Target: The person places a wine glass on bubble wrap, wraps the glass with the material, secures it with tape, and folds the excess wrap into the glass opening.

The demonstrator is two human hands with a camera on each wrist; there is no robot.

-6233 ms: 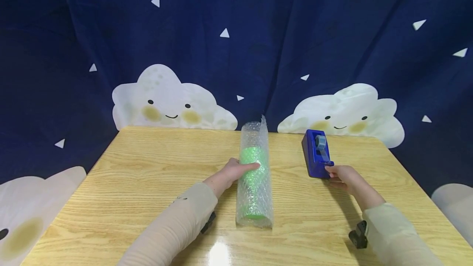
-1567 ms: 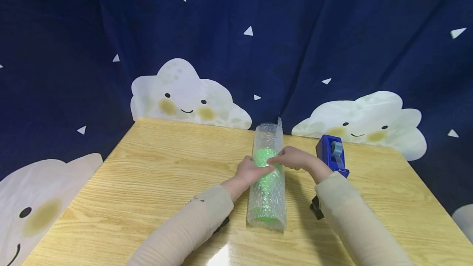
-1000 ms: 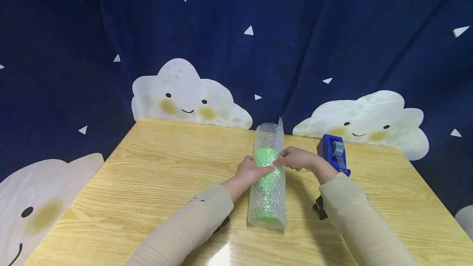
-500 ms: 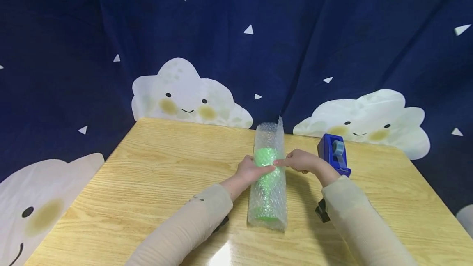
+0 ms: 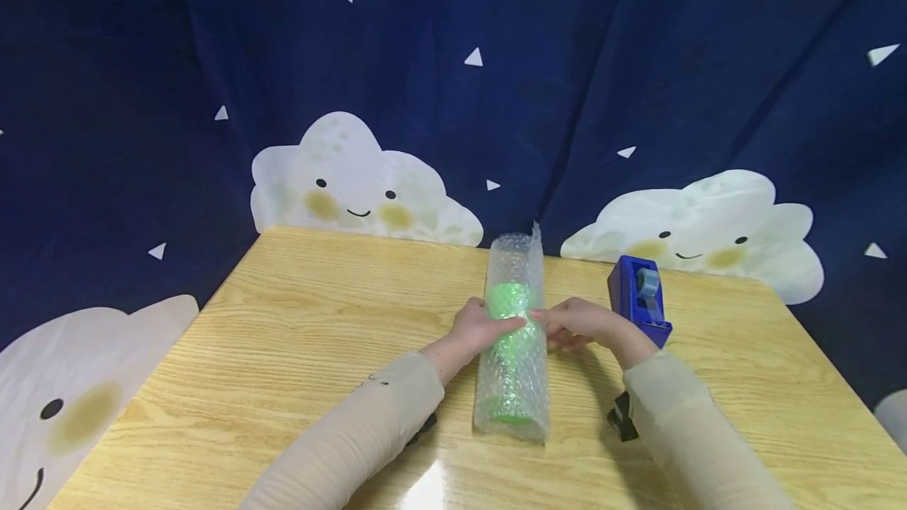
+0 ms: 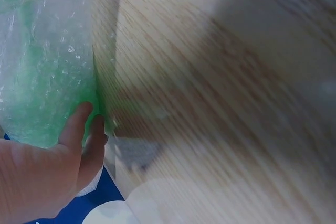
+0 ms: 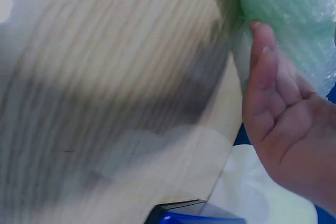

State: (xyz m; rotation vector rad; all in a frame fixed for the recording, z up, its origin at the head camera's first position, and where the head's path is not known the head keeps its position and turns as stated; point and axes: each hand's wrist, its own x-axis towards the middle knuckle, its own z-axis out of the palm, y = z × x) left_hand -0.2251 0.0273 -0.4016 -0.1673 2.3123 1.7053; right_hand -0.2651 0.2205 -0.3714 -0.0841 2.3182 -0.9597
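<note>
A green cylindrical object lies inside a sleeve of clear bubble wrap, lengthwise on the table. My left hand grips this wrapped roll from the left, thumb across the top. In the left wrist view its fingers lie along the roll's side, low near the table. From the right, my right hand holds the roll, its thumb tip on the wrap close to the left thumb. The right wrist view shows bent fingers against the side of the wrap; the right thumb is hidden there.
A blue tape dispenser with a roll of clear tape stands to the right, just behind my right wrist. The wooden table ends at a dark blue curtain with printed clouds. The wrap's far end reaches the table's back edge.
My right hand has come from the tape dispenser to the roll, worked on its top, and now shifted lower on its right side with fingers down. The left hand keeps its hold.
</note>
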